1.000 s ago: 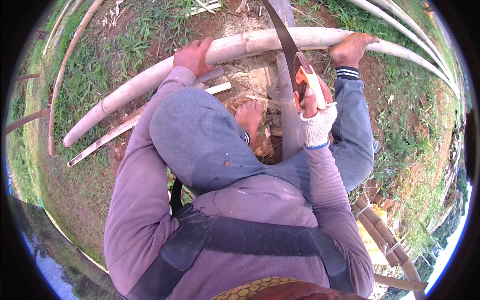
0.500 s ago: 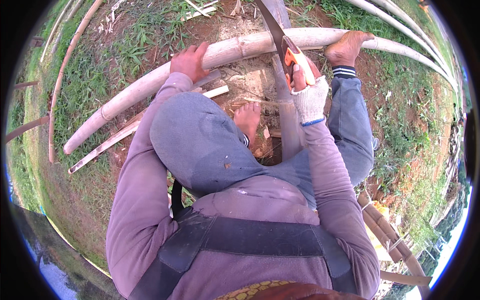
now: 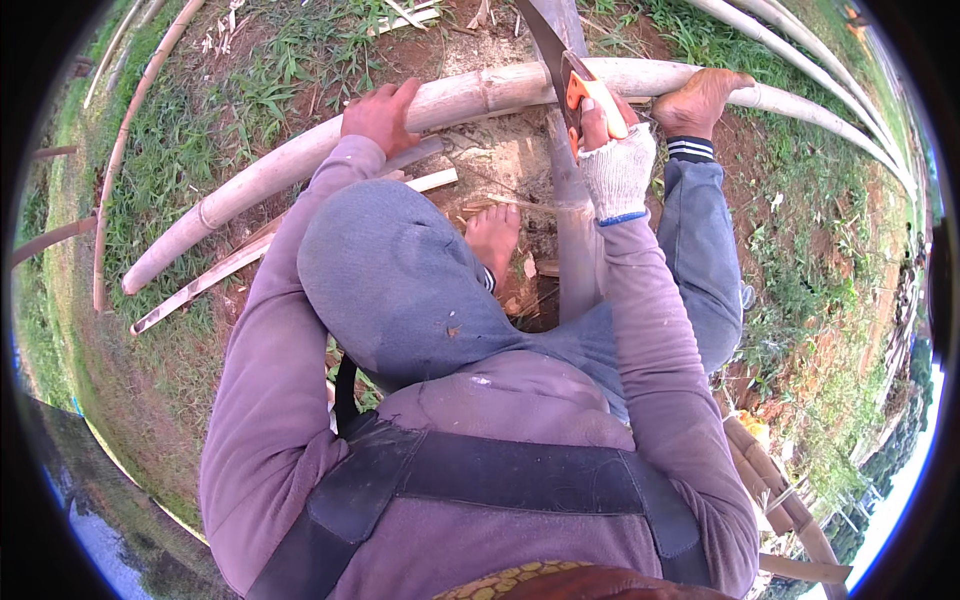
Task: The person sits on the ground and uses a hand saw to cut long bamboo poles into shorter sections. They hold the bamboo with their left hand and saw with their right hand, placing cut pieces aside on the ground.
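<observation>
Left hand [image 3: 382,115] clasps pole [image 3: 480,92] | right hand [image 3: 612,150] grips saw [image 3: 562,72] | step: apparently sawing | next stroke calls for steady pole

Orange-handled saw [image 3: 556,65] across bamboo pole [image 3: 487,92] (pale)

Your head-worn fisheye camera looked down from above, your chest [image 3: 480,540] close at the lower edge, your left hand [image 3: 380,115] and right hand [image 3: 615,165] farther off toward the top, the scene curving near its rim.
</observation>
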Demonstrator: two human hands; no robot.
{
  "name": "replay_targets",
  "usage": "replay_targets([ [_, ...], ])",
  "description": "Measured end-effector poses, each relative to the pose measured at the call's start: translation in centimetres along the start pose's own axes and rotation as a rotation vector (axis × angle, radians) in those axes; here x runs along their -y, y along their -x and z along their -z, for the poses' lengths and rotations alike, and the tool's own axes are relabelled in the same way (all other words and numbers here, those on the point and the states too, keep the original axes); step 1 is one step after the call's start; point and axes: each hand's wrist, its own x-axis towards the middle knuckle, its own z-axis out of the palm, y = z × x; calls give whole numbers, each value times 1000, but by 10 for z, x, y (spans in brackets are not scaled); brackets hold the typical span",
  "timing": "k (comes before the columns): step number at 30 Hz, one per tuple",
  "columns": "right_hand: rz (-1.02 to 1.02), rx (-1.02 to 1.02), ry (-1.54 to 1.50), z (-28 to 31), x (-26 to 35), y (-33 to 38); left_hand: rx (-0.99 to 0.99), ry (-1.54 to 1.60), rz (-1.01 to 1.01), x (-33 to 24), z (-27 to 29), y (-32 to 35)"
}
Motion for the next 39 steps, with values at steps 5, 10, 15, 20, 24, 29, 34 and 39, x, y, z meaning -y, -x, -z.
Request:
replay_targets([
  [5, -2, 84, 96, 78, 26, 123, 38, -29, 85, 9, 6, 13],
  [10, -141, 95, 10, 95, 11, 153, 13, -52, 80, 6, -3, 11],
  [15, 18, 27, 51, -12, 20, -9, -24, -40, 38, 5, 0, 9],
  [20, 15, -3, 52, 58, 31, 97, -46, -2, -31, -6, 1, -5],
  [24, -265, 108, 52, 120, 25, 197, 28, -46, 83, 8, 2, 15],
  [29, 16, -27, 82, 34, 1, 66, -21, -23, 3, -9, -11, -2],
  [34, 101, -30, 68, 8, 8, 26, 26, -30, 24, -4, 5, 11],
  [39, -180, 139, 60, 113, 17, 176, 22, -57, 91, 11, 0, 18],
])
